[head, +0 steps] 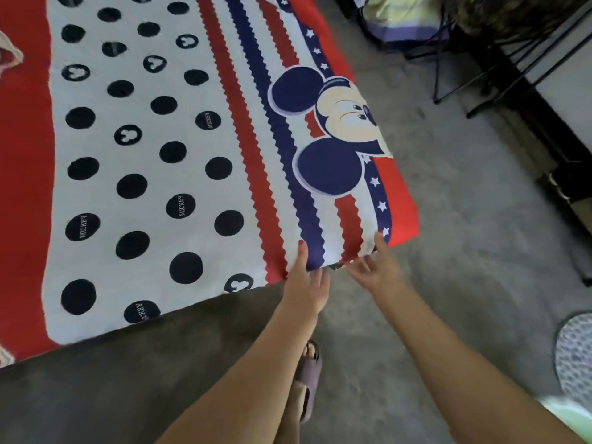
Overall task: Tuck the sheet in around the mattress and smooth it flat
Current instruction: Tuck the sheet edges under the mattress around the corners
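Reaching for the near edge of the cartoon-print sheet (166,161), both hands work close to the bed's near right corner. The left hand (306,283) lies with fingers extended over the hem where the red and blue zigzag stripes end, thumb side on top; whether it pinches fabric underneath I cannot tell. The right hand (376,267) is spread loose, fingertips touching the hem just beside the starred blue band, gripping nothing that shows. The sheet covers the mattress (128,357) top almost flat, with few wrinkles visible. Along the near side the dark mattress face is bare below the hem, so this edge looks untucked. The right side drapes over; its tuck is hidden.
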